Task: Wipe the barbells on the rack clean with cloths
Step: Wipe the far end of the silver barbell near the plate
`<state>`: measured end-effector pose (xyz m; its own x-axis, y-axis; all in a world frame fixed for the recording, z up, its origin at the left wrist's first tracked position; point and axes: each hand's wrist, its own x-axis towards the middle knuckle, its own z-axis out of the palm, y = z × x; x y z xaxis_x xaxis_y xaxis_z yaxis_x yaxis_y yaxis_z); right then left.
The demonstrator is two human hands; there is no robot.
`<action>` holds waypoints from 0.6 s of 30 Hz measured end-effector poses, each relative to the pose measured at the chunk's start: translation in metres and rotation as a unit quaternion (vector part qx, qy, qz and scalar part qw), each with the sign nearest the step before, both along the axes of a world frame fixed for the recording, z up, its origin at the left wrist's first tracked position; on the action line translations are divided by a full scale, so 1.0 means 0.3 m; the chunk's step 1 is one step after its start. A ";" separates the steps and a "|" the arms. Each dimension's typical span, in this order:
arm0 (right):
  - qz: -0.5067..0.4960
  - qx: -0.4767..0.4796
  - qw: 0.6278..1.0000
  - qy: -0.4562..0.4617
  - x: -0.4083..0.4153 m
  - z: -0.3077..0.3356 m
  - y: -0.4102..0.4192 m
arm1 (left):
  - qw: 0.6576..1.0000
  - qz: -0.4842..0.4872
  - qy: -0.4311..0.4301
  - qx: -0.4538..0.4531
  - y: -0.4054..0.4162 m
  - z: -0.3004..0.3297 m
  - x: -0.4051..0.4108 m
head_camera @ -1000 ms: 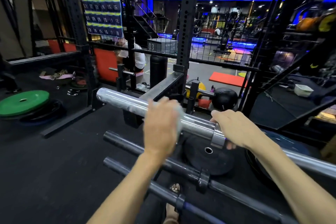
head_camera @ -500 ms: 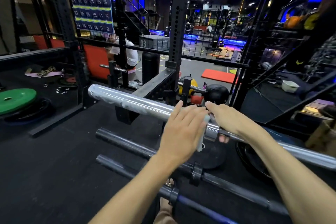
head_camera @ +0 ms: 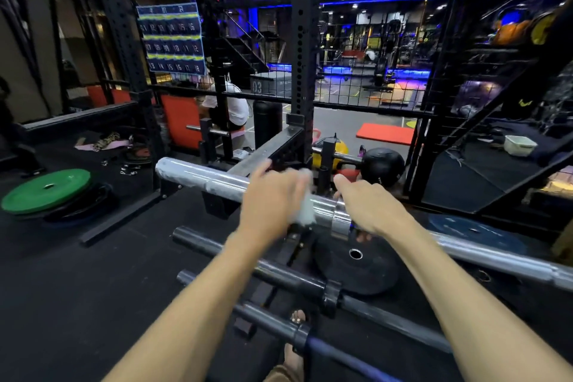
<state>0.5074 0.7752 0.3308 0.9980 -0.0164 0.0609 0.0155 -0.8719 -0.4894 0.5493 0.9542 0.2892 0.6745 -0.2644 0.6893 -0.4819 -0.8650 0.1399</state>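
Left hand [head_camera: 273, 198] presses a white cloth [head_camera: 305, 211] around the chrome barbell [head_camera: 210, 180] sleeve; right hand [head_camera: 369, 208] grips the bar beside the collar. Two dark barbells [head_camera: 279, 273] lie lower on the rack.

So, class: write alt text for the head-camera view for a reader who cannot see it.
A person's left hand presses a white cloth around a chrome barbell on a rack, while the right hand grips its collar. Two dark barbells lie below.
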 end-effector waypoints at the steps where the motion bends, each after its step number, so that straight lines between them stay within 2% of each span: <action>1: 0.008 -0.023 1.000 0.002 -0.004 0.000 0.001 | 0.998 0.046 0.044 -0.011 0.037 0.039 0.021; 3: 0.025 -0.042 0.999 -0.005 0.000 -0.001 -0.003 | 0.990 0.091 0.101 -0.028 0.036 0.087 0.018; 6: 0.024 -0.047 0.999 -0.011 0.009 -0.020 -0.007 | 0.992 -0.025 0.124 0.019 -0.055 0.077 -0.051; 8: 0.011 -0.042 0.999 -0.016 0.000 -0.025 -0.010 | 0.993 -0.060 0.090 0.041 -0.049 0.076 -0.070; 10: -0.004 -0.031 0.999 -0.024 -0.006 -0.026 -0.015 | 0.993 -0.013 0.050 0.102 0.013 0.096 -0.019; 13: -0.012 -0.028 0.999 -0.037 -0.006 -0.028 -0.008 | 0.985 0.096 0.130 0.067 0.133 0.124 0.038; 14: -0.011 -0.028 0.999 -0.043 -0.008 -0.026 -0.004 | 0.986 0.093 0.124 0.069 0.144 0.110 0.047; 18: -0.008 -0.043 0.996 -0.072 -0.032 -0.025 0.007 | 0.985 -0.079 0.129 0.081 0.008 0.063 -0.029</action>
<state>0.4979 0.7774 0.3234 0.9785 -0.0202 0.2052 0.0664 -0.9113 -0.4063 0.5407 0.9566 0.3081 0.7637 -0.4720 0.4404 -0.5782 -0.8035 0.1416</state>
